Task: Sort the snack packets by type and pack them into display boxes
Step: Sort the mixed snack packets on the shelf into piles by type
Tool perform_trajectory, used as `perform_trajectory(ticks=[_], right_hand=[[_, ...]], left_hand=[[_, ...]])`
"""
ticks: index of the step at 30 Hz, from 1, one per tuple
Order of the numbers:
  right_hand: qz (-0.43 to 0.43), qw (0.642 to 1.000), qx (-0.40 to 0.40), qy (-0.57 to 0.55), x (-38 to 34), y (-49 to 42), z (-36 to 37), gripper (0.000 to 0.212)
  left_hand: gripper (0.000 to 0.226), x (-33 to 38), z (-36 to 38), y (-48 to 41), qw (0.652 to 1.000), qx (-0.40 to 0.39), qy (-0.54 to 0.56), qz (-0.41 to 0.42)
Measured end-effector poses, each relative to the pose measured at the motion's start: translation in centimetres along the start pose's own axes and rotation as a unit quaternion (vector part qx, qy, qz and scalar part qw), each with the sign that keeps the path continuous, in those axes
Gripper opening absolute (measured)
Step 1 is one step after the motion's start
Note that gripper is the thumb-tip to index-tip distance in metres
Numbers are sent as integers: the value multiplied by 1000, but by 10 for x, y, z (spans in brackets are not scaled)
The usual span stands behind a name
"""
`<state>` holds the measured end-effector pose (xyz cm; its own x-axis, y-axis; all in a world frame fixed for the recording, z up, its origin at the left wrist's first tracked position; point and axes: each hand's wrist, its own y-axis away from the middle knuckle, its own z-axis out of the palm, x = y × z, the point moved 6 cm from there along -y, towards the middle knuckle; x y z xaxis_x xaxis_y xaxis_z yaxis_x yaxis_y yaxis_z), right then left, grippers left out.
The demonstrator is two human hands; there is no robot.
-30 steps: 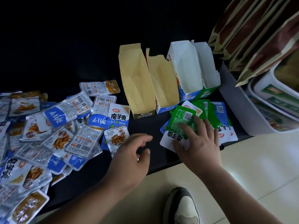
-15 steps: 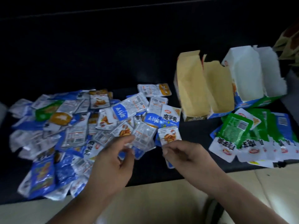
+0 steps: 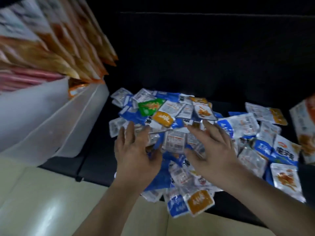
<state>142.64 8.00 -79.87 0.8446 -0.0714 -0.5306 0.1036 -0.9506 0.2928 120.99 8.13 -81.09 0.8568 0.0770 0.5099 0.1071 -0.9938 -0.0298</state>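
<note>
Where the white bins [image 3: 51,120] end at left, the left hand [image 3: 136,155] lays a spread grip on the mixed snack packets [image 3: 175,142] heaped on the dark bench [image 3: 95,160]. The right hand [image 3: 214,150], equally spread, flanks it, likely to fan the heap apart so types show.

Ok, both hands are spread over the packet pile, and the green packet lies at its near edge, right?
No: in the head view the green packet lies at the far left of the packet pile. The left hand and right hand are spread over it.
</note>
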Motion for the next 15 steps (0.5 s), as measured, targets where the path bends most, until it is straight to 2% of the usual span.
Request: perform_trajectory(ticks=[2, 4, 7, 9, 11, 15], right_hand=[[-25, 997, -41, 57, -24, -19, 6, 75], [-43, 992, -73, 93, -42, -36, 14, 84], [-52, 989, -87, 112, -59, -57, 21, 94], [-60, 987, -83, 122, -71, -69, 24, 98], [-69, 984, -91, 140, -82, -78, 28, 100], [-53, 975, -116, 181, -87, -81, 32, 104]], left_hand=[[99, -29, -4, -3, 995, -69, -43, -49], [122, -52, -2, 1, 985, -151, -40, -79], [141, -66, 8, 12, 967, -240, -27, -85], [136, -63, 20, 20, 966, -245, -55, -60], [124, -52, 31, 23, 976, -208, -56, -33], [98, -19, 55, 31, 981, -185, -51, 21]])
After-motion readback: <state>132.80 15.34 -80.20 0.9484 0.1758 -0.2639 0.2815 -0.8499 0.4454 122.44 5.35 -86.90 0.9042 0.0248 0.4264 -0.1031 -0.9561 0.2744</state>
